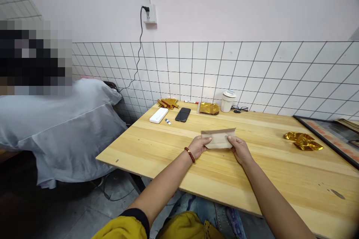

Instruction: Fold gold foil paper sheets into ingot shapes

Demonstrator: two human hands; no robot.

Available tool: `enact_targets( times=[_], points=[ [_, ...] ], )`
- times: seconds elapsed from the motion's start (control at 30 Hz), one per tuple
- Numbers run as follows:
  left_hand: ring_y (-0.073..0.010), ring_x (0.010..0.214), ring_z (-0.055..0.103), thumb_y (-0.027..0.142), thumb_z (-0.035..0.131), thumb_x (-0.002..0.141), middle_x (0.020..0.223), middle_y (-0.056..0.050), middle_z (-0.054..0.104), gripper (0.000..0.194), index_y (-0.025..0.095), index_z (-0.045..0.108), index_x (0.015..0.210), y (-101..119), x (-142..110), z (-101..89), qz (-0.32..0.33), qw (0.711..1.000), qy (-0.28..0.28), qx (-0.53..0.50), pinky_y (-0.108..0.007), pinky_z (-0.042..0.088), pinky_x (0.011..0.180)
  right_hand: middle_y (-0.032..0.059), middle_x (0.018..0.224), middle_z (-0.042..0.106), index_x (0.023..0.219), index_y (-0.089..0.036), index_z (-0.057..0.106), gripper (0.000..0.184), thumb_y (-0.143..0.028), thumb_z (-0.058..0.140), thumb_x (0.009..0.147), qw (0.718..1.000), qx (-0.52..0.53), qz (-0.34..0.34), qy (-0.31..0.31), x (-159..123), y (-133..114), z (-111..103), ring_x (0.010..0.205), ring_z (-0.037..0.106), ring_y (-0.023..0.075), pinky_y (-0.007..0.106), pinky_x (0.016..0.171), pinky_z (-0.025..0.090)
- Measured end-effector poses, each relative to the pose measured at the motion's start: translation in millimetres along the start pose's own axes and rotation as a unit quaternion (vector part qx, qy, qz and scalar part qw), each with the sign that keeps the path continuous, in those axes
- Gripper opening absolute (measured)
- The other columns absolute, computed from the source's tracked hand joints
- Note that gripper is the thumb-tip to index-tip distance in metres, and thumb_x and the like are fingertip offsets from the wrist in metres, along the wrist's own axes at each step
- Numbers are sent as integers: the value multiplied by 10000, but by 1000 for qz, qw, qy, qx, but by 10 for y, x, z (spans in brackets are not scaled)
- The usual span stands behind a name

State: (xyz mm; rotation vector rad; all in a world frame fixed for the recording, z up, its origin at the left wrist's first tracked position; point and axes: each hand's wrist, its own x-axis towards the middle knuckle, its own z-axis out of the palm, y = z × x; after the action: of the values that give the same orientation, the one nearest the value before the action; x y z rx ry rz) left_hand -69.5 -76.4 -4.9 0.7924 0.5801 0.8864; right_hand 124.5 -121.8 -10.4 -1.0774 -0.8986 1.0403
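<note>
A creased piece of brown paper (218, 140) is held just above the wooden table (157, 149), stretched between both hands. My left hand (198, 145) grips its left end, thumb on top and fingers underneath. At the right end, my right hand (240, 149) pinches it the same way. Fold lines run along the paper's length. The fingers beneath the paper are mostly hidden.
Toward the back are a white power bank (158, 115), a phone (183, 114), a lidded cup (228, 101), glasses (240, 109) and gold foil pieces (209, 108). More gold foil (304, 142) and a black-edged frame (325, 138) lie right. A person (75, 130) sits left.
</note>
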Motion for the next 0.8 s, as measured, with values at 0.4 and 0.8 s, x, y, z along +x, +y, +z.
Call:
enact_targets(
  times=[0.4, 0.8],
  points=[
    [-229, 891, 697, 317, 959, 448, 923, -122, 762, 572, 99, 748, 933, 6, -42, 45, 9, 1000, -18, -1, -370, 499, 912, 46, 818, 774, 766, -197, 778, 382, -496, 899, 562, 998, -9, 22, -55, -9, 40, -9, 730, 692, 218, 333, 718, 550],
    [-192, 777, 694, 213, 867, 625, 916, -108, 756, 364, 113, 719, 943, -7, 35, 12, 13, 997, 61, -43, -345, 551, 770, -27, 528, 583, 645, -186, 704, 400, -505, 900, 502, 990, 44, -50, 127, 72, -76, -39, 458, 409, 76, 225, 448, 348]
  ],
)
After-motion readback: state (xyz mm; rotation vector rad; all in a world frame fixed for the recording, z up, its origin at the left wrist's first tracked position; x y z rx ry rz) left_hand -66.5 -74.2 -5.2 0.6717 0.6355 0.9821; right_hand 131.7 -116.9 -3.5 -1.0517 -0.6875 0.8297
